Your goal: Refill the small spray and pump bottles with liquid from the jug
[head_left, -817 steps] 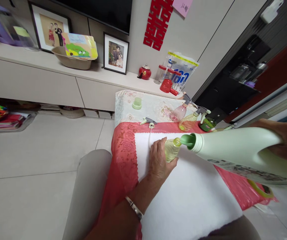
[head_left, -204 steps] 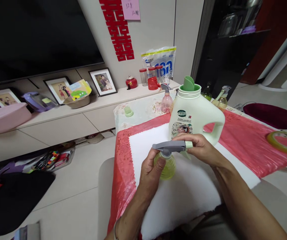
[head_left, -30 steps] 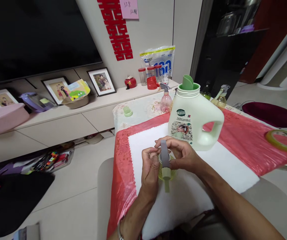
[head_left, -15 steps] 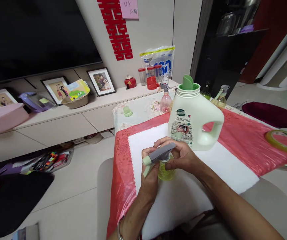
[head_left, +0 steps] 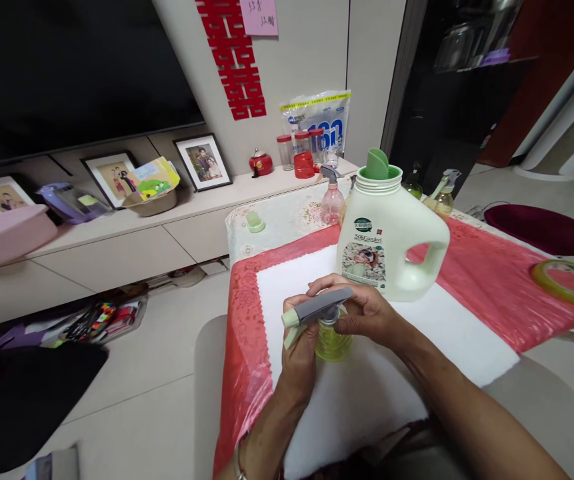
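Observation:
A yellow-green clear spray bottle stands over the white mat, topped by a grey trigger sprayer head with a pale green nozzle and trigger. My left hand is wrapped round the bottle's left side, its fingers partly hidden behind the sprayer head. From the right, my right hand has its thumb and fingers closed at the grey collar under the head. Just beyond my hands, a large pale green detergent jug stands uncapped, its green spout showing in the mouth.
Beneath lies a white mat on a red plastic-covered table. A pale green cap and a pink spray bottle are at the back. More spray bottles stand behind the jug. A tape roll lies right.
The sprayer head has turned slightly, its nozzle shifting a little left and up. Both hands keep their grip in nearly the same place.

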The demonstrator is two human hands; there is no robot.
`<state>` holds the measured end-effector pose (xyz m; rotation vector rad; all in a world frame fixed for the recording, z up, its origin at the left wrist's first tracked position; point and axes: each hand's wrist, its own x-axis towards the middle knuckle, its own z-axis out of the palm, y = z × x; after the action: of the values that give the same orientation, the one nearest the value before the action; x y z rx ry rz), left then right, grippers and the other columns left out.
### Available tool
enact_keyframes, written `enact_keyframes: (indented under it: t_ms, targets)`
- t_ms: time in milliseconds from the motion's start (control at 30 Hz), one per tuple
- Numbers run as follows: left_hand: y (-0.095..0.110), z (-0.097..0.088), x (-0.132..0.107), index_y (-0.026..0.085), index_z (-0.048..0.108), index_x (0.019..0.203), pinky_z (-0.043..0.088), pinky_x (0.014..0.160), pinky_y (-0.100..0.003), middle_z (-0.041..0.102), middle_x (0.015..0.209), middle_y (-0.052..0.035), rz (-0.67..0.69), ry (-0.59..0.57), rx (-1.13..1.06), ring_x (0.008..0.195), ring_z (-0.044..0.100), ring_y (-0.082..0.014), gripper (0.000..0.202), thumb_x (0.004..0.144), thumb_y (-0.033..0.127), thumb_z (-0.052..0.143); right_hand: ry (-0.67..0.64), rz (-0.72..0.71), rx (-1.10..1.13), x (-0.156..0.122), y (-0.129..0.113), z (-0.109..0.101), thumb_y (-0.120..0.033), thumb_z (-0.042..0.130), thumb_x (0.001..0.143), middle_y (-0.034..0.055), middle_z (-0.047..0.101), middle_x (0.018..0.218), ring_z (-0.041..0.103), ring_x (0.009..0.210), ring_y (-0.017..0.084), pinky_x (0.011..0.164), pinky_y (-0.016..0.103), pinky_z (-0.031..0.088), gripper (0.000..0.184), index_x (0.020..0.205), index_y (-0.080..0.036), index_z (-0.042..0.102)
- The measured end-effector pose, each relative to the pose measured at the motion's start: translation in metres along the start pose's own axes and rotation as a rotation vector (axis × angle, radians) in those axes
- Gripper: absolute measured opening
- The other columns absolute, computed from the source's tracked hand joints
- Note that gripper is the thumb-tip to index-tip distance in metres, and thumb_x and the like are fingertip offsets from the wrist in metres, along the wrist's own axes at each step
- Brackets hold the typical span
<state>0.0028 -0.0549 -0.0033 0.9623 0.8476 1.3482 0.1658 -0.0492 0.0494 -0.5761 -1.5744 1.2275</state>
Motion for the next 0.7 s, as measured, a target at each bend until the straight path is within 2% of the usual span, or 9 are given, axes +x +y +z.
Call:
enact_keyframes:
  t_ms: [200,333,433,533,600,700]
  targets:
    - [-0.001,-0.006,0.002,0.019,0.069,0.11,0.052,0.099,-0.044,0.073,0.107,-0.0082,-0.03,-0.134,-0.003,0.107,0.068,-0.0276,0.04,0.086,0.051,0.073,0.039,0.009,0.015,-0.002,0.003,-0.001,-0.041,0.075,0.09,0.009,0.058,0.12,0.057,0.112,0.018,0.098,0.03,0.048,0.042,0.124,-0.018,0.067]
    - [0.007,-0.004,0.005,0.021,0.067,0.119,0.049,0.105,-0.048,0.073,0.115,-0.0095,-0.034,-0.308,0.035,0.119,0.064,-0.031,0.044,0.085,0.048,0.074,0.07,0.025,0.04,-0.004,0.003,-0.007,-0.042,0.072,0.092,0.0102,0.059,0.123,0.058,0.114,0.018,0.1,0.031,0.049,0.042,0.125,-0.017,0.067]
    - [0.014,-0.002,0.006,0.024,0.066,0.122,0.055,0.09,-0.044,0.073,0.114,-0.009,-0.07,-0.427,0.201,0.106,0.068,-0.0317,0.054,0.073,0.035,0.085,0.088,0.039,0.054,-0.005,0.005,-0.009,-0.044,0.07,0.093,0.0107,0.063,0.12,0.06,0.115,0.019,0.103,0.034,0.05,0.041,0.123,-0.016,0.068]
    - [0.018,0.001,0.007,0.025,0.068,0.117,0.056,0.071,-0.039,0.074,0.101,-0.0066,-0.043,-0.443,0.394,0.086,0.068,-0.0288,0.058,0.063,0.019,0.087,0.09,0.051,0.06,-0.005,0.007,-0.009,-0.045,0.07,0.094,0.0101,0.066,0.116,0.062,0.115,0.019,0.107,0.038,0.049,0.041,0.123,-0.017,0.068]
    - [0.018,0.004,0.007,0.026,0.069,0.112,0.054,0.067,-0.04,0.073,0.096,-0.0058,0.019,-0.415,0.472,0.081,0.066,-0.029,0.058,0.058,0.013,0.087,0.086,0.062,0.055,-0.005,0.006,-0.009,-0.045,0.07,0.094,0.0103,0.066,0.118,0.062,0.116,0.019,0.11,0.039,0.048,0.041,0.123,-0.017,0.068]
    - [0.015,0.009,0.006,0.027,0.07,0.11,0.054,0.069,-0.044,0.072,0.095,-0.0064,0.106,-0.387,0.515,0.08,0.065,-0.0304,0.056,0.058,0.01,0.084,0.08,0.08,0.037,-0.005,0.002,-0.009,-0.043,0.07,0.094,0.0109,0.065,0.122,0.063,0.116,0.019,0.111,0.039,0.047,0.04,0.122,-0.016,0.069]
